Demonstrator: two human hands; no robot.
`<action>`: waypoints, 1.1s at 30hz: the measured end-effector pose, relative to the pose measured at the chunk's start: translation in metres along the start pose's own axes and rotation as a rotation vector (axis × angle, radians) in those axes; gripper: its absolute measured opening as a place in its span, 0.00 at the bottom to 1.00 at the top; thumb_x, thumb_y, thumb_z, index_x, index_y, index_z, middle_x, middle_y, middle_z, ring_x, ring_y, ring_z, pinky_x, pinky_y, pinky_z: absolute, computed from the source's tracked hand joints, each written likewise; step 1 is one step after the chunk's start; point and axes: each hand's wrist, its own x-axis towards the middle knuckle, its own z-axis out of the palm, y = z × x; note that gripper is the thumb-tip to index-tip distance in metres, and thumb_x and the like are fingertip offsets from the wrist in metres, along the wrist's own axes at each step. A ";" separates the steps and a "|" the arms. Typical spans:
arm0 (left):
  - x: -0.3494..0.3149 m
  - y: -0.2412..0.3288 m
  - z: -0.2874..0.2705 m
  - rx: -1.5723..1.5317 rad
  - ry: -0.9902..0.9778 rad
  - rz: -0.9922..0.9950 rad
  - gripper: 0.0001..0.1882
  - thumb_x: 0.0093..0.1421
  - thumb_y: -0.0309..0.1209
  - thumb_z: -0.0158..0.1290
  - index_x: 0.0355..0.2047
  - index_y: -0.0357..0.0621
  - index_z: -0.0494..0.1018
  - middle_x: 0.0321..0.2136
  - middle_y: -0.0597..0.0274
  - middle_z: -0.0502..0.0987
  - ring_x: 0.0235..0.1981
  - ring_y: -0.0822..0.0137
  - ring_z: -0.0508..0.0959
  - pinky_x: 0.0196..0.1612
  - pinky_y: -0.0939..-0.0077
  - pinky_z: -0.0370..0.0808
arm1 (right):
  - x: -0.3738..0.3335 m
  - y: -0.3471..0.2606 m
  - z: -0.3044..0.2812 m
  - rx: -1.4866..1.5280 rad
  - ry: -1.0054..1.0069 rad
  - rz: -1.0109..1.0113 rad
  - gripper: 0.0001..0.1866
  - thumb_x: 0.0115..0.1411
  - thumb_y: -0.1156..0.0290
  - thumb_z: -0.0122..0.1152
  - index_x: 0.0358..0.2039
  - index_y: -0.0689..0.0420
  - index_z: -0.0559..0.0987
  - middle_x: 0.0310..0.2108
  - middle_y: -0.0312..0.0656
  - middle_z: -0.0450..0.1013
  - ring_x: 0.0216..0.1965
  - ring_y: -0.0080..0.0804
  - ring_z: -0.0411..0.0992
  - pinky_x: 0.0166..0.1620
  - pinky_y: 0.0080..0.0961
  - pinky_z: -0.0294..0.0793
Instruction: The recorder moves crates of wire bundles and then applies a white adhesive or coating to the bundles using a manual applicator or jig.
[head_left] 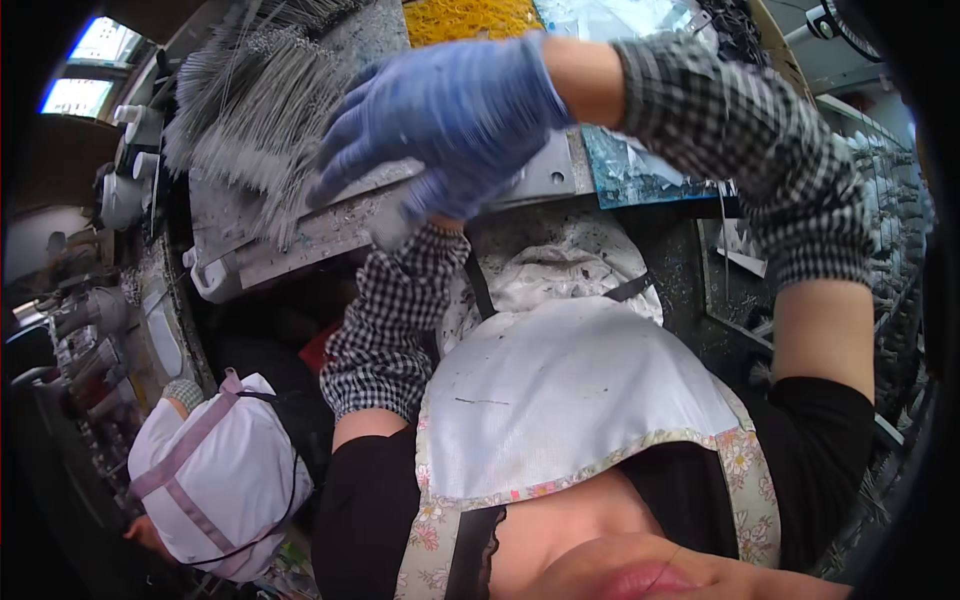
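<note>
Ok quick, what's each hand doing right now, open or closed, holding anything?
Right hand: blue glove, fingers spread open, nothing seen in it.
Left hand: hidden behind the right one above its checked sleeve; cannot be told.

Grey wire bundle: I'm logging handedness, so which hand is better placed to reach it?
Probably the right hand: its open fingers hover beside the grey wire bundle. The left hand sits mostly hidden beneath it, farther back.

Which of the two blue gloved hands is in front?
The right hand, fingers spread, its checked sleeve coming in from the right. It covers most of the left hand, which only peeks out beneath.
</note>
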 end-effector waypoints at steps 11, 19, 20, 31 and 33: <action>0.033 -0.023 -0.045 -0.144 -0.262 0.105 0.22 0.51 0.43 0.64 0.42 0.44 0.77 0.36 0.58 0.80 0.39 0.64 0.81 0.43 0.70 0.79 | -0.014 0.005 -0.011 0.414 0.400 -0.724 0.48 0.53 0.41 0.64 0.65 0.58 0.59 0.60 0.51 0.64 0.63 0.42 0.61 0.63 0.38 0.63; 0.050 0.080 -0.033 -0.626 0.098 -0.005 0.15 0.55 0.23 0.61 0.42 0.41 0.72 0.31 0.68 0.75 0.28 0.77 0.75 0.32 0.83 0.73 | -0.042 0.065 0.088 0.092 0.768 -0.245 0.53 0.51 0.62 0.71 0.68 0.60 0.46 0.64 0.54 0.56 0.64 0.43 0.58 0.63 0.34 0.62; 0.049 0.083 -0.035 -0.755 0.213 0.021 0.15 0.55 0.23 0.61 0.42 0.41 0.72 0.30 0.69 0.74 0.28 0.77 0.74 0.32 0.82 0.73 | -0.046 0.036 0.081 0.454 0.885 -0.075 0.46 0.54 0.65 0.67 0.67 0.60 0.51 0.56 0.54 0.66 0.56 0.41 0.68 0.57 0.32 0.67; 0.057 0.121 -0.070 -0.683 -0.275 -0.030 0.31 0.51 0.21 0.62 0.55 0.36 0.63 0.31 0.62 0.77 0.31 0.71 0.79 0.35 0.77 0.79 | -0.075 0.049 0.097 0.696 0.413 -0.020 0.35 0.42 0.54 0.78 0.48 0.57 0.76 0.39 0.44 0.79 0.38 0.35 0.80 0.45 0.33 0.81; 0.064 0.104 -0.069 -0.609 -0.340 0.097 0.27 0.51 0.20 0.61 0.51 0.37 0.65 0.30 0.63 0.76 0.29 0.73 0.78 0.33 0.79 0.78 | -0.062 0.056 0.104 0.728 0.444 -0.006 0.39 0.41 0.53 0.78 0.51 0.57 0.73 0.41 0.45 0.78 0.40 0.37 0.79 0.47 0.33 0.79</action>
